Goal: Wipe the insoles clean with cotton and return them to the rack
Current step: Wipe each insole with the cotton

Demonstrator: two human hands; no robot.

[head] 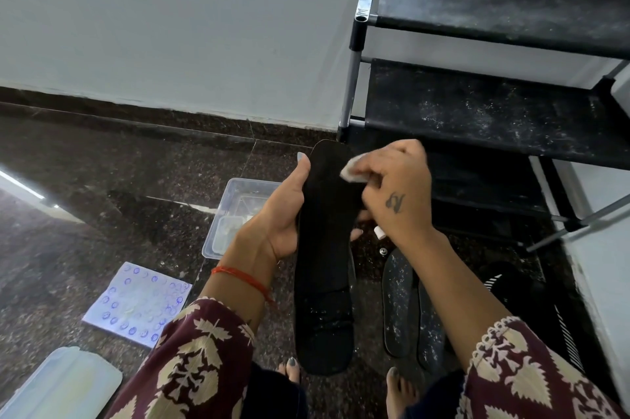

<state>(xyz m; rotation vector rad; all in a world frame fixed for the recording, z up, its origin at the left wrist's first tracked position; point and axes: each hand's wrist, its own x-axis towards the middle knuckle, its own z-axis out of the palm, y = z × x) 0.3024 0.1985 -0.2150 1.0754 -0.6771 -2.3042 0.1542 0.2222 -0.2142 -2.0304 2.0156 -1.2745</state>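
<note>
A long black insole (324,268) is held upright in front of me, toe end up. My left hand (281,210) grips its left edge near the middle, thumb along the rim and fingertips showing past the right edge. My right hand (397,190) pinches a white cotton pad (353,171) and presses it against the insole's upper part. Two more dusty insoles (400,302) lie on the floor to the right. The black shoe rack (491,101) stands at the upper right, its fabric shelves speckled with white dust.
A clear plastic box (235,210) sits on the dark stone floor behind my left hand. A blue-patterned sheet (136,302) lies at the left, a translucent lid (61,384) at the lower left. A dark striped shoe (531,299) lies under the rack. My bare feet show below.
</note>
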